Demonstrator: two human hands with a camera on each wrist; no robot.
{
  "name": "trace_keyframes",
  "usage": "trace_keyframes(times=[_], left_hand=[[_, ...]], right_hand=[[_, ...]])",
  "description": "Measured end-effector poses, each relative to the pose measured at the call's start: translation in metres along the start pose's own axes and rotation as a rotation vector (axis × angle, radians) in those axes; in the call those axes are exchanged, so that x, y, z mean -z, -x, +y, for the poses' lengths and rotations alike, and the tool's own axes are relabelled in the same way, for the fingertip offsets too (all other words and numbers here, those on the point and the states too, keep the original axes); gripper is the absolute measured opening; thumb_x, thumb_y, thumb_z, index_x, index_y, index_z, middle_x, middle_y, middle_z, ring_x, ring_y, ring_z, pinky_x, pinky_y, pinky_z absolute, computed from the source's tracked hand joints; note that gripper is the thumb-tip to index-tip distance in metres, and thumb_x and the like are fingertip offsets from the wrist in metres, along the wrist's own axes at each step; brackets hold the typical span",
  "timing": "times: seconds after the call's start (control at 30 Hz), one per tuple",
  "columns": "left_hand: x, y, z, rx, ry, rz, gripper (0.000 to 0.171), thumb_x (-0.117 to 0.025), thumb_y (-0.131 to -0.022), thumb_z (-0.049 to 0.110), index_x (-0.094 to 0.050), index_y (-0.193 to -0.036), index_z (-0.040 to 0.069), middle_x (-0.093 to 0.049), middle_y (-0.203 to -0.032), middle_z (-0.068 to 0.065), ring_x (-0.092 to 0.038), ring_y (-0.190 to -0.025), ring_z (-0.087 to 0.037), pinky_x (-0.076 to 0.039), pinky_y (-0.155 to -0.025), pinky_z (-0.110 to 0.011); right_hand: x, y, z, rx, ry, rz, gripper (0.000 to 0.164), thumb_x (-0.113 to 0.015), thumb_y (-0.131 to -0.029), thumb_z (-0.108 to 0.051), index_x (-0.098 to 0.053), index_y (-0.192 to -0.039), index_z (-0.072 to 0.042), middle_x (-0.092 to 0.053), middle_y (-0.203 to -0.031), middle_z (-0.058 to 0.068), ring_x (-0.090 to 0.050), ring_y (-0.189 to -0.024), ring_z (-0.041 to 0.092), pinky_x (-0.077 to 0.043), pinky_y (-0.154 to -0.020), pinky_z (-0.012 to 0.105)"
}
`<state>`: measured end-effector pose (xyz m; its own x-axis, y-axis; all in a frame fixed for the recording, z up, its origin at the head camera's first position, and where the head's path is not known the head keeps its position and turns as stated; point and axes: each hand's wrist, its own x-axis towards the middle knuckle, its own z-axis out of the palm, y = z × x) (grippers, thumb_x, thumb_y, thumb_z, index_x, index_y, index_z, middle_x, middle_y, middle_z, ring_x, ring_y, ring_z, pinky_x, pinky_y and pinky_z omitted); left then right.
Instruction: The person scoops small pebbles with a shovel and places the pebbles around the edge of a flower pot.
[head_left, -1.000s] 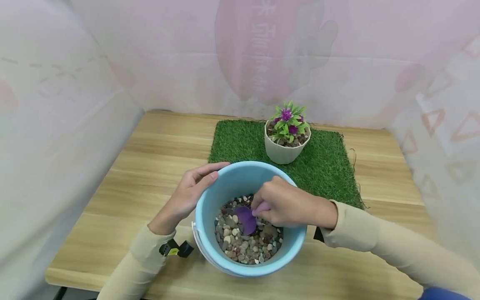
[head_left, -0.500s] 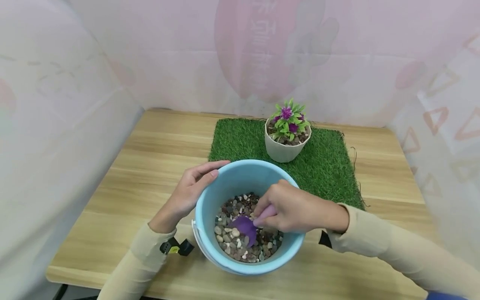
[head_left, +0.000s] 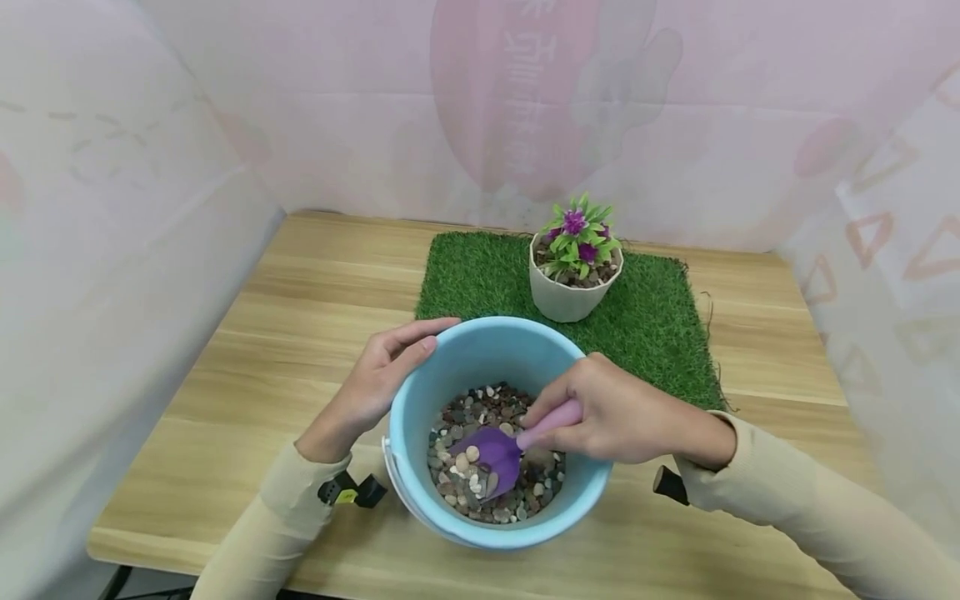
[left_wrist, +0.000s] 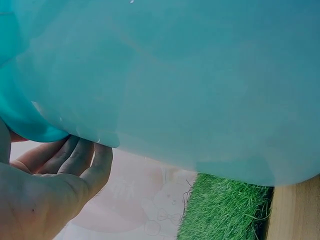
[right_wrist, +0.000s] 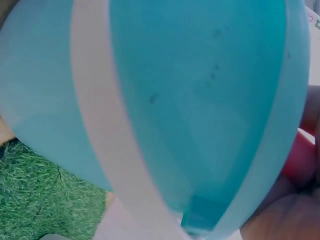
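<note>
A light-blue bucket (head_left: 405, 408) holds many mixed pebbles (head_left: 480, 408). My left hand (head_left: 371, 383) grips its left rim, thumb at the edge and fingers along the outside wall, as the left wrist view also shows. My right hand (head_left: 607, 408) grips the pink handle of a small purple shovel (head_left: 495, 454) over the bucket. Its blade lies low inside among the stones, with pale pebbles on its front part. In the right wrist view the bucket's wall and white handle (right_wrist: 95, 100) fill most of the picture, and part of the right hand (right_wrist: 290, 210) shows at the right edge.
Behind the bucket lies a green artificial grass mat (head_left: 480, 271). On it stands a white pot (head_left: 567, 296) with a purple-flowered plant (head_left: 579, 237). The wooden table (head_left: 300, 317) is enclosed by pale printed cloth walls (head_left: 360, 150).
My right hand has drawn back to the right and a little up with the shovel. More of the handle shows, and pebbles now lie on the blade. The left hand has stayed at the rim.
</note>
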<state>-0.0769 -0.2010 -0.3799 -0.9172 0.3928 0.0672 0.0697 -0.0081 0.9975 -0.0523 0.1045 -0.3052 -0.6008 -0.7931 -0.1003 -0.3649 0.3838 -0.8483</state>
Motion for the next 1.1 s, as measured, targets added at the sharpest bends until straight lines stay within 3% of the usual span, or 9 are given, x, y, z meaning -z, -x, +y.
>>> trace_keyframes(times=[0.33, 0.7, 0.87, 1.1], left_hand=[[0.001, 0.001, 0.001, 0.006, -0.011, -0.006, 0.042, -0.048, -0.113, 0.018, -0.055, -0.150, -0.001, -0.063, -0.144, -0.028, -0.077, -0.110, -0.029, -0.069, -0.087, -0.052], [-0.001, 0.000, 0.001, 0.014, 0.016, -0.013, 0.042, -0.048, -0.113, 0.018, -0.055, -0.150, -0.001, -0.062, -0.145, -0.028, -0.076, -0.114, -0.027, -0.067, -0.092, -0.054], [-0.001, 0.000, 0.002, 0.009, 0.019, -0.012, 0.042, -0.048, -0.113, 0.018, -0.055, -0.150, -0.001, -0.062, -0.145, -0.027, -0.076, -0.114, -0.028, -0.067, -0.092, -0.054], [-0.002, 0.000, 0.003, 0.012, 0.016, -0.017, 0.042, -0.048, -0.113, 0.019, -0.055, -0.150, 0.000, -0.062, -0.145, -0.027, -0.076, -0.114, -0.031, -0.067, -0.092, -0.055]], right_hand=[[-0.013, -0.001, -0.006, -0.038, -0.046, 0.045, 0.016, -0.079, -0.094, -0.010, -0.082, -0.108, -0.003, -0.083, -0.094, 0.005, -0.078, -0.081, -0.001, -0.070, -0.076, 0.023], [-0.006, -0.002, -0.002, 0.006, 0.010, -0.049, 0.015, -0.077, -0.097, -0.012, -0.082, -0.108, -0.004, -0.083, -0.098, 0.002, -0.078, -0.087, -0.002, -0.068, -0.081, 0.019], [-0.004, 0.002, -0.001, -0.031, -0.045, 0.008, 0.014, -0.078, -0.095, -0.010, -0.083, -0.108, -0.008, -0.083, -0.096, -0.003, -0.079, -0.090, 0.004, -0.070, -0.081, 0.023], [-0.002, 0.009, 0.004, -0.028, -0.080, 0.058, 0.017, -0.078, -0.095, -0.012, -0.083, -0.111, -0.011, -0.083, -0.103, 0.000, -0.080, -0.094, 0.007, -0.071, -0.079, 0.028]])
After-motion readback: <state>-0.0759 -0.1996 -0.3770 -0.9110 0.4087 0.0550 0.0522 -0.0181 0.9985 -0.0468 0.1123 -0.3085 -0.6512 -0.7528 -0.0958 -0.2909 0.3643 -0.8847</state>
